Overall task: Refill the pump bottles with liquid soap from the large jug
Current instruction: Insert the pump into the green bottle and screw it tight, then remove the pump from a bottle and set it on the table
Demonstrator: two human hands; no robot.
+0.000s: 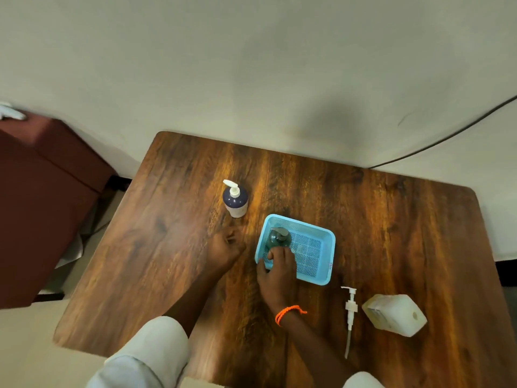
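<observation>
I'm taking the basket (324,242) as landmark, sitting mid-table (391,219). A pump bottle (235,199) is standing behind-left of it, another bottle (277,237) sitting inside its left end. A loose pump (350,309) is lying front-right of it, the jug (394,315) lying further right.

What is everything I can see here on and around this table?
Wooden table: one, brown, centre.
Dark pump bottle with white pump: one, upright, far left.
Blue plastic mesh basket: one, middle.
Grey-topped pump bottle: one, inside basket.
Loose white pump with tube: one, lying right.
White plastic jug: one, on its side, near right.
Maroon seat: one, left.
Left hand: on table, empty.
Right hand: at basket's near edge, orange wristband.
</observation>
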